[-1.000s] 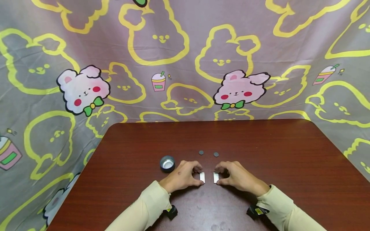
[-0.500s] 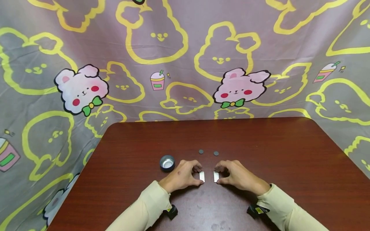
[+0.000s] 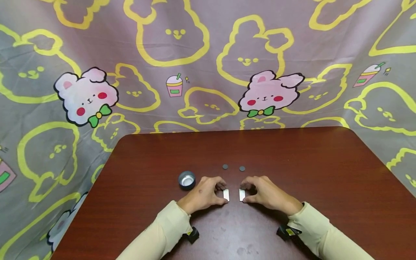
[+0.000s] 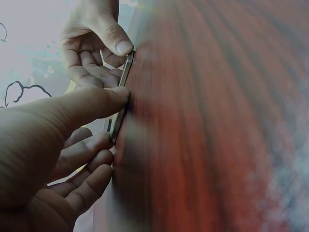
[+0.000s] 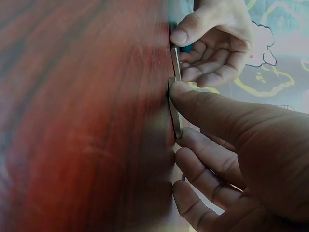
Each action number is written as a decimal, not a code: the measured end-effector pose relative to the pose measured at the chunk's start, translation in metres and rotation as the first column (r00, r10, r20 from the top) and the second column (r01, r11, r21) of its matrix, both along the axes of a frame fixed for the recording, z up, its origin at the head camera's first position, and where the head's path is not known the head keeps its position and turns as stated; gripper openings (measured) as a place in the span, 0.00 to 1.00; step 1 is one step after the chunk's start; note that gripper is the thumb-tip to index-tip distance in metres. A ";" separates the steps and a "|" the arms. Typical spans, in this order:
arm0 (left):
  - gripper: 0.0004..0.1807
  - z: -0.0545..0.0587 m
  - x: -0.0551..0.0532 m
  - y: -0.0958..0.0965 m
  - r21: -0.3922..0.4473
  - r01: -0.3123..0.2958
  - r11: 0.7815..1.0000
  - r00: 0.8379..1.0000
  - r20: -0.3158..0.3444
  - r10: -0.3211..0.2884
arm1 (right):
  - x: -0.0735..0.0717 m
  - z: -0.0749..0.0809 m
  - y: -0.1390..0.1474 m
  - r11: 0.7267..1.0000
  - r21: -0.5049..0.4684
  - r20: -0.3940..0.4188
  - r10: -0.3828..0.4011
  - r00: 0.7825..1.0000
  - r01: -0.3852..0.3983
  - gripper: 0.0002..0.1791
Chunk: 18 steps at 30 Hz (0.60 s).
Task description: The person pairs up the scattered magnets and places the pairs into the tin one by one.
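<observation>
The left hand (image 3: 202, 194) pinches a small white tile (image 3: 226, 195) between its thumb at the near end and fingers at the far end. The right hand (image 3: 270, 193) grips a second white tile (image 3: 242, 195) in the same way. Both tiles are low at the surface of the brown table (image 3: 308, 162), side by side, with a narrow gap between them. On the far side of the tiles are two flat dark discs, the left disc (image 3: 225, 167) and the right disc (image 3: 242, 168), lying apart from each other. A round dark bowl (image 3: 185, 187) with a shiny inside stands to the left, just beyond the left hand. Behind the table hangs a grey-pink curtain (image 3: 195, 77) printed with rabbits, drink cups and yellow outlines
</observation>
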<state>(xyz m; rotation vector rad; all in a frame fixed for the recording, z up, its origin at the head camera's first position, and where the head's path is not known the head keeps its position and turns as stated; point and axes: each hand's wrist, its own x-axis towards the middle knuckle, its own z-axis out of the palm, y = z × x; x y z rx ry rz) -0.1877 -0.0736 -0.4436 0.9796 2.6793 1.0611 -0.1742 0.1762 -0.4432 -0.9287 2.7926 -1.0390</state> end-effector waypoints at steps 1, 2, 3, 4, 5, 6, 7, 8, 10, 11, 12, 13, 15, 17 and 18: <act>0.21 0.001 0.000 0.000 0.001 0.000 1.000 1.000 0.002 0.000 | 0.000 0.001 0.000 1.000 0.001 0.001 0.001 1.000 -0.001 0.17; 0.21 0.001 0.000 0.000 0.002 -0.001 1.000 1.000 0.006 0.001 | 0.000 0.001 0.000 1.000 0.004 0.003 -0.001 1.000 0.001 0.17; 0.21 0.001 0.000 0.000 0.002 -0.002 1.000 1.000 0.008 0.002 | 0.000 0.002 0.000 1.000 0.007 0.005 -0.001 1.000 0.001 0.17; 0.21 0.000 0.001 0.000 0.003 -0.003 1.000 1.000 0.014 0.003 | 0.001 0.001 0.000 1.000 0.009 0.011 -0.004 1.000 0.004 0.17; 0.21 -0.001 0.002 0.000 0.003 -0.004 1.000 1.000 0.019 0.004 | 0.002 0.000 -0.001 1.000 0.009 0.016 -0.005 1.000 0.005 0.17; 0.21 -0.002 0.002 -0.001 0.002 -0.005 1.000 1.000 0.022 0.005 | 0.002 -0.001 -0.001 1.000 0.009 0.020 -0.006 1.000 0.006 0.17; 0.21 -0.002 0.003 -0.001 -0.001 -0.008 1.000 1.000 0.025 0.008 | 0.003 -0.001 -0.001 1.000 0.009 0.021 -0.006 1.000 0.006 0.17; 0.22 -0.003 0.003 -0.001 -0.004 -0.010 1.000 1.000 0.026 0.010 | 0.003 -0.002 -0.001 1.000 0.010 0.021 -0.006 1.000 0.006 0.17; 0.22 -0.003 0.003 -0.001 -0.008 -0.015 1.000 0.999 0.030 0.016 | 0.003 -0.001 -0.001 1.000 0.012 0.020 -0.004 1.000 0.004 0.17; 0.22 -0.003 0.002 -0.001 -0.009 -0.018 1.000 0.999 0.030 0.018 | 0.002 -0.001 0.000 1.000 0.013 0.018 -0.001 1.000 0.001 0.17; 0.22 -0.002 0.001 -0.001 -0.011 -0.021 1.000 0.999 0.029 0.021 | 0.001 0.000 0.000 1.000 0.014 0.015 0.002 1.000 -0.002 0.17; 0.22 -0.002 0.001 -0.001 -0.012 -0.025 1.000 0.999 0.030 0.025 | 0.000 0.000 0.000 1.000 0.016 0.012 0.003 1.000 -0.003 0.17; 0.22 0.000 -0.001 0.000 -0.014 -0.028 0.999 0.999 0.028 0.029 | -0.002 0.001 0.000 1.000 0.017 0.010 0.000 1.000 0.000 0.17; 0.22 0.001 -0.002 0.001 -0.018 -0.032 0.999 0.999 0.028 0.032 | -0.003 0.001 0.000 1.000 0.017 0.008 0.000 1.000 0.000 0.17; 0.22 0.001 -0.002 0.001 -0.022 -0.033 0.999 0.999 0.031 0.034 | -0.003 0.000 0.000 1.000 0.016 0.006 0.001 1.000 -0.001 0.17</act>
